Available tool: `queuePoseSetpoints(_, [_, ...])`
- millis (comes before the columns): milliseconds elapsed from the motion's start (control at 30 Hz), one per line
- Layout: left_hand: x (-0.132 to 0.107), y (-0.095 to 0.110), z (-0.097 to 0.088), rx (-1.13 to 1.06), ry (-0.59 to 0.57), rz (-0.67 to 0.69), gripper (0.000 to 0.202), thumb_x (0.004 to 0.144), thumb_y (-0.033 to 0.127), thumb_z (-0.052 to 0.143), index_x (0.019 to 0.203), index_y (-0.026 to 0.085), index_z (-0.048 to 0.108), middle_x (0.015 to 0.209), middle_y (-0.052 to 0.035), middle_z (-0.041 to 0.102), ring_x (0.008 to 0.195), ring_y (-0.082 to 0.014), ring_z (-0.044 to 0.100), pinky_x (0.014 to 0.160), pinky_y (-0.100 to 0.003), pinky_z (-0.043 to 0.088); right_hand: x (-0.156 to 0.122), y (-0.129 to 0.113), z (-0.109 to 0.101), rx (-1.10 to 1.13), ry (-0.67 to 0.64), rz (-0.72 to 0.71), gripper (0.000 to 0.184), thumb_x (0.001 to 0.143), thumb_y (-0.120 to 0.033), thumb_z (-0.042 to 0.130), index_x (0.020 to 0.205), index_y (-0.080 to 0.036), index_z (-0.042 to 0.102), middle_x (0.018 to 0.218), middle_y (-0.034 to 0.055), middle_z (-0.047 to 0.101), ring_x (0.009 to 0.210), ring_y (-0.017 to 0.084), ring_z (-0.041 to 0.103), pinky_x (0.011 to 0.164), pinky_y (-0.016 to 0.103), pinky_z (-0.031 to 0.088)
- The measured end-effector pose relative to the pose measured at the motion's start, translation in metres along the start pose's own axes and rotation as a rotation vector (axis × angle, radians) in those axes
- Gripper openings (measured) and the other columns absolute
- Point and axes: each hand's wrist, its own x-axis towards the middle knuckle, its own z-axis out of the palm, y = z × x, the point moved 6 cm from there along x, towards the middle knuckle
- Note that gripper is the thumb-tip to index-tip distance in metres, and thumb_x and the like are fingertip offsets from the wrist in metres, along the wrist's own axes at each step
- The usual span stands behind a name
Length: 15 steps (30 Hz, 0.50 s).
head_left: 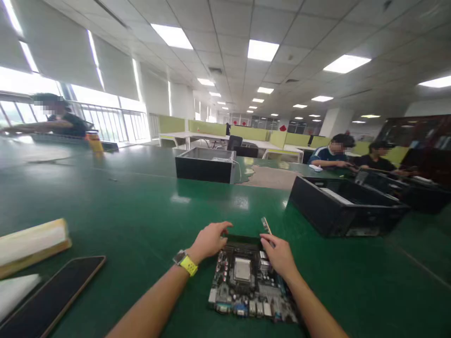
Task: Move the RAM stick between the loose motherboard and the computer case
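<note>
A computer motherboard (pixel 246 286) lies flat on the green table (pixel 141 206) just in front of me. My left hand (pixel 209 240), with a yellow-strapped watch on its wrist, rests curled on the board's far left corner. My right hand (pixel 278 253) is at the far right corner, pinching a thin memory stick (pixel 266 226) that stands tilted upward above the board's edge. A silver processor socket sits in the board's middle.
An open black computer case (pixel 347 206) lies to the right, another case (pixel 206 165) stands further back. A phone (pixel 52 295) and a long cardboard box (pixel 31 244) lie at the left. Other people sit at the far left and far right.
</note>
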Motion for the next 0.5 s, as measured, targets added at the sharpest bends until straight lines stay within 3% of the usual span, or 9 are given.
queuePoseSetpoints(200, [-0.0009,0.0014,-0.0009,0.004,0.005,-0.054,0.051,0.070,0.013,0.048,0.117,0.030,0.054,0.091,0.0003,0.066,0.083,-0.0156,0.059,0.068,-0.023,0.042,-0.0004,0.0022,-0.0035,0.031,0.043,-0.017,0.031,0.074,-0.026,0.047,0.092,-0.019,0.072,0.097,0.0060,0.070,0.094,0.022,0.062,0.089,0.034,0.044])
queuePoseSetpoints(500, [-0.0001,0.0028,-0.0049,-0.039,0.054,-0.006,0.046,0.066,0.013,0.049,0.109,0.027,0.058,0.085,0.0010,0.064,0.078,-0.0142,0.058,0.068,-0.022,0.041,-0.0012,-0.0006,-0.0075,0.093,0.079,-0.022,0.030,0.075,-0.029,0.050,0.093,-0.019,0.072,0.097,0.0070,0.070,0.093,0.023,0.062,0.089,0.035,0.045])
